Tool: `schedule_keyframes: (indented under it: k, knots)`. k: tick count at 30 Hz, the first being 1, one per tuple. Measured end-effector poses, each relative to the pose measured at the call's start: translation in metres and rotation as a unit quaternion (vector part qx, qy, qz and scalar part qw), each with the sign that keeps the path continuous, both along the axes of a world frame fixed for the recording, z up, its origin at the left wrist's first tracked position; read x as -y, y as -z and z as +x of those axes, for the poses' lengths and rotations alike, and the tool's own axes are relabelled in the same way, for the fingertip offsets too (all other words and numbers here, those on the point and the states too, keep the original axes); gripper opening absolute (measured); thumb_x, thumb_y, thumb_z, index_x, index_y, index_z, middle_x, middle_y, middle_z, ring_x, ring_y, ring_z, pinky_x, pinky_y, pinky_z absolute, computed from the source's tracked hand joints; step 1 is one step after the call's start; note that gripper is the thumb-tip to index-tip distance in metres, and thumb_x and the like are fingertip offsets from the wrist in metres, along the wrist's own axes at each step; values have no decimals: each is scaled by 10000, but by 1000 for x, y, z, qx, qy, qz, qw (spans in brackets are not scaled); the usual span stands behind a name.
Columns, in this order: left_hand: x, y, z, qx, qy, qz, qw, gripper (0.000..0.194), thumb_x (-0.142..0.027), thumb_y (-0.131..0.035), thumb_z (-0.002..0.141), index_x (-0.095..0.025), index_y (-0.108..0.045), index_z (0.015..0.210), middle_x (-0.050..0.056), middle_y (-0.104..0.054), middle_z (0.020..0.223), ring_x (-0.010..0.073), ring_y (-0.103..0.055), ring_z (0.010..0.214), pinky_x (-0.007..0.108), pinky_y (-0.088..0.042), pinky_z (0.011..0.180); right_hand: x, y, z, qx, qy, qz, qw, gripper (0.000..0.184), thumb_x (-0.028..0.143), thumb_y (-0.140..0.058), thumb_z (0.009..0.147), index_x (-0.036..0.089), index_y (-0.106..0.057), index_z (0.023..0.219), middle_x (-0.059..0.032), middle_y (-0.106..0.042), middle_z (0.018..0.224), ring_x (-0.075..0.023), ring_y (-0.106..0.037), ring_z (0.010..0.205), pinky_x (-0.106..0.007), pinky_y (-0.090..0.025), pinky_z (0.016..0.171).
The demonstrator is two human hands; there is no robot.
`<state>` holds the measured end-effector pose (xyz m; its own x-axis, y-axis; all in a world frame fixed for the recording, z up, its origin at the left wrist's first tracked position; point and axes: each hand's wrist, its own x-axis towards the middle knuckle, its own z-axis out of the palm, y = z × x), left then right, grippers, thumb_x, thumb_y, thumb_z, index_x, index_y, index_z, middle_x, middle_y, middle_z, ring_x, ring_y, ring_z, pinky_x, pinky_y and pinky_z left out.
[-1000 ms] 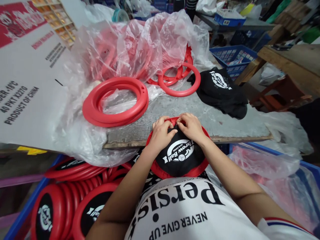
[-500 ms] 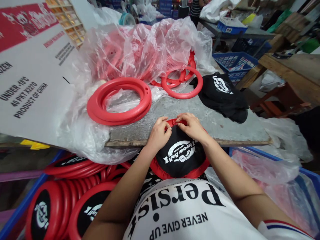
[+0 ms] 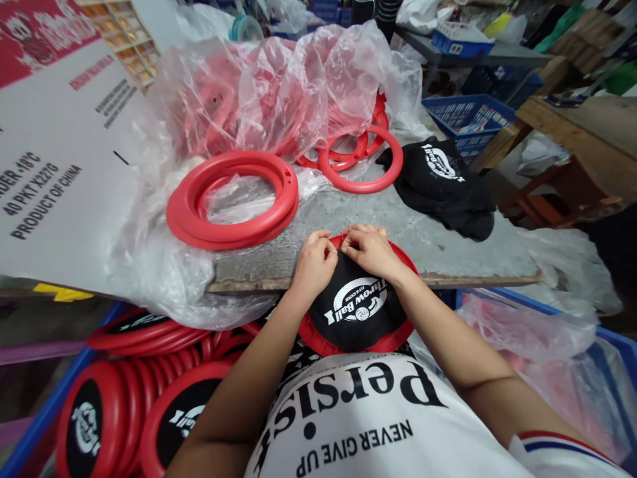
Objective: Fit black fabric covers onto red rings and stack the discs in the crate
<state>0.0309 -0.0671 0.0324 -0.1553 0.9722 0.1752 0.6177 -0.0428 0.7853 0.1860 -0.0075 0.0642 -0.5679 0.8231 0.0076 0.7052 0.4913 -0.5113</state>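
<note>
A throw ball disc point(image 3: 359, 309), made of black printed cloth inside a red plastic ring, leans between my body and the table edge. At its far rim my left hand point(image 3: 314, 264) is closed, thumb and fingertips pinching the edge where cloth meets ring. Close beside it my right hand point(image 3: 372, 251) is also closed, pinching the same rim with its fingers bent over the ring. The fingertips partly hide the cloth edge there. On the table beyond lie stacked red rings point(image 3: 233, 229), a single red ring point(image 3: 361, 187) and a pile of black printed cloths point(image 3: 442, 192).
Clear plastic bags point(image 3: 279, 86) with red rings fill the table's back. A printed carton point(image 3: 54, 153) stands left. Below left, a blue crate point(image 3: 37, 425) holds several cloth-filled red discs point(image 3: 132, 405). Another blue crate point(image 3: 617, 352) with plastic bags sits below right.
Both hands stay at the far rim; my right hand has shifted slightly left, its fingertips closer to my left hand. The view has moved a little.
</note>
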Motion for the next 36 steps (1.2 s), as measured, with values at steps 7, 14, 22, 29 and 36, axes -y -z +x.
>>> schedule_keyframes:
  k: [7,14,22,29,36]
  knots:
    - [-2,2,2,-15,-16,4,1000,175,-70,-553,818,-207,-558,709,100,-637,1195,240,-613,1174,421,-478,1081,0,6,-1,-13,11,11,1000,106,223,-625,897,217,-659,796,-61,-681,1197,-283,-563,1113,-486,-321,991]
    - [-6,1,2,-29,-21,-3,999,208,-56,-546,806,-223,-508,687,75,-640,1108,215,-629,1088,384,-502,1025,1,6,-1,-13,26,8,1000,114,217,-626,878,213,-655,769,-62,-677,1199,-288,-558,1125,-485,-322,992]
    - [-7,1,2,-35,-14,-12,999,187,-63,-533,820,-217,-508,718,81,-633,1066,218,-625,1075,397,-487,1036,2,7,-3,-2,36,20,999,77,222,-617,895,215,-638,821,-50,-699,1076,-278,-577,1058,-459,-346,948]
    - [19,10,-3,-41,22,86,995,113,-116,-563,870,-209,-567,935,121,-562,1301,234,-539,1280,442,-431,1130,-7,2,17,-2,-25,15,1000,172,192,-703,834,214,-614,980,-53,-689,1057,-263,-588,1012,-394,-399,892]
    - [22,0,-8,-62,33,98,993,262,-139,-620,839,-218,-553,1079,125,-551,1373,258,-515,1322,469,-410,1154,-13,0,47,-81,95,-13,992,192,205,-673,806,235,-553,953,-34,-674,1047,-236,-608,952,-370,-454,837]
